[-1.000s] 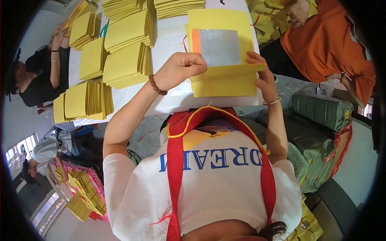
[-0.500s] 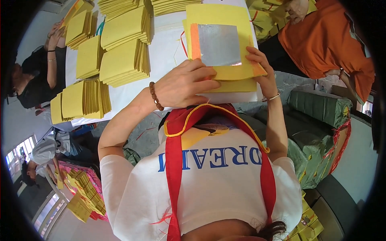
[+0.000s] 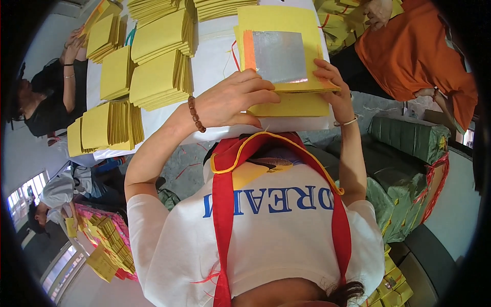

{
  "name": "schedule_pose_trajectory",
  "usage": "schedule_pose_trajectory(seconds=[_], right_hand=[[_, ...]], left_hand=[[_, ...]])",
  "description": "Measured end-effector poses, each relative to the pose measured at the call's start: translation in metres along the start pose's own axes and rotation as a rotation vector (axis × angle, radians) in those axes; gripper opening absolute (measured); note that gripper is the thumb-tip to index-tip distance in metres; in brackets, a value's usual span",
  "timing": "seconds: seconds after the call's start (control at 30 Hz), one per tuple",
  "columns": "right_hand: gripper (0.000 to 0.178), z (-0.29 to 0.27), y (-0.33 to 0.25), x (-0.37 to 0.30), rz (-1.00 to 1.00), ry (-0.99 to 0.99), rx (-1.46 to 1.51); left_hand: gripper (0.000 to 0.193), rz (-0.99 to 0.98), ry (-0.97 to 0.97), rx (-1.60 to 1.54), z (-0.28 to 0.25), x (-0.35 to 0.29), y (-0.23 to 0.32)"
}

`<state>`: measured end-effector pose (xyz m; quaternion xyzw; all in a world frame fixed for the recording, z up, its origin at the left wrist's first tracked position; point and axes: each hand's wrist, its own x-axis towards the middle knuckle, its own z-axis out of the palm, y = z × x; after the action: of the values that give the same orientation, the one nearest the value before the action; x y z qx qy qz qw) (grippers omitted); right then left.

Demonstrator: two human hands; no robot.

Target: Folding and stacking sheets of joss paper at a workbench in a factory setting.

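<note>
A yellow joss paper sheet (image 3: 271, 19) with a silver foil square (image 3: 280, 56) and an orange strip lies before me at the table's near edge. Its near edge is raised above more yellow paper (image 3: 291, 110) beneath. My left hand (image 3: 236, 100) reaches over its near left corner, fingers spread along that edge and thumb apart, toward me. At the right edge, my right hand (image 3: 335, 88) grips the sheet, fingertips on top; its thumb is hidden.
Folded yellow paper stacks (image 3: 159, 79) stand on the white-covered table (image 3: 209, 56) to the left. Beside them sits a person in black (image 3: 59, 97); one in orange (image 3: 409, 51) is at the right. Green wrapped bundles (image 3: 404, 138) with red string lie at the right.
My left hand has drawn back slightly toward the left and off the foil's lower corner. The sheet's near edge now sits higher, showing more of the yellow paper below.
</note>
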<state>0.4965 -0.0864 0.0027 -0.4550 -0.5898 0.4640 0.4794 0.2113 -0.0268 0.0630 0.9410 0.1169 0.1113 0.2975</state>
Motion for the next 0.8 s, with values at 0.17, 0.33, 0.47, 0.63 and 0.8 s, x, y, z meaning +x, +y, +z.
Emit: schedule_pose_trajectory(seconds=[0.17, 0.33, 0.47, 0.63, 0.8], right_hand=[[0.037, -0.003, 0.004, 0.0, -0.03, -0.011, -0.007], [0.049, -0.006, 0.008, -0.001, -0.008, -0.048, 0.191], [0.061, -0.004, 0.003, -0.002, -0.078, -0.092, 0.097], [0.032, -0.001, 0.012, -0.002, -0.004, 0.027, 0.019], [0.021, 0.006, 0.021, -0.002, -0.091, 0.073, -0.012]], left_hand=[[0.045, 0.007, 0.034, -0.032, 0.0, 0.001, -0.001], [0.027, 0.103, 0.114, 0.086, 0.004, -0.001, -0.007], [0.023, -0.098, 0.281, -0.085, 0.003, 0.003, -0.002], [0.028, -0.282, 0.259, -0.237, 0.002, 0.005, -0.007], [0.052, -0.143, 0.504, -0.03, 0.004, 0.006, -0.012]])
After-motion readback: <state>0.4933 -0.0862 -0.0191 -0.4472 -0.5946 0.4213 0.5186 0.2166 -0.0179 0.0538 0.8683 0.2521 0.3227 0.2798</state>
